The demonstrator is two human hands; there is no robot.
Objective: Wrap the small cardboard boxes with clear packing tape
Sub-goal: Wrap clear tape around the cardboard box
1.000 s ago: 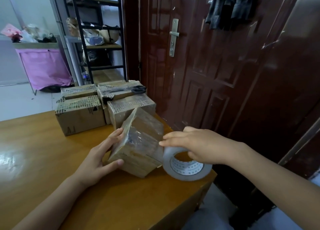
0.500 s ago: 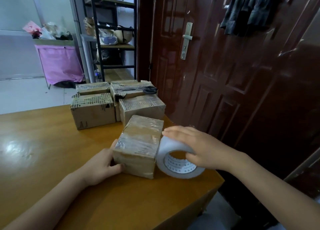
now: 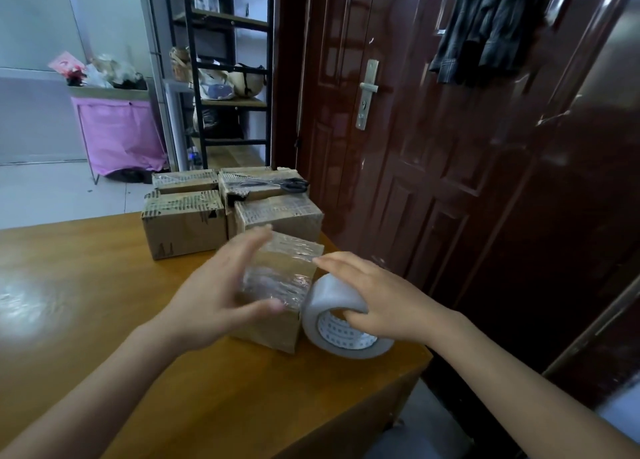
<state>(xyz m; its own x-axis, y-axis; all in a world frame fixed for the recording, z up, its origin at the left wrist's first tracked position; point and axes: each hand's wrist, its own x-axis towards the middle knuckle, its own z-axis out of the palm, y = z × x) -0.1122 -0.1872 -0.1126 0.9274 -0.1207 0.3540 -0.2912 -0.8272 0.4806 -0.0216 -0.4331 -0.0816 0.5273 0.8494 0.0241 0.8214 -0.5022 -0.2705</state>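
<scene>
Fingers of the left hand (image 3: 211,299) spread and straight, blurred, over the near face of the box (image 3: 280,285) at frame centre; contact uncertain, nothing gripped. Fingers of the right hand (image 3: 377,299) curl over the tape roll (image 3: 341,323), thumb in the core, roll standing on edge against the box's right side. Box sits on the worktop (image 3: 104,320), near its right corner. Clear tape already shines across the box top and upper front; lower front looks bare cardboard. Judgement: this box partly wrapped, more passes left. Four more boxes (image 3: 183,223) stacked behind, upper centre, carrying what looks like torn old tape; clear wrap there not discernible. Scissors (image 3: 291,185) rest on the rear stack.
</scene>
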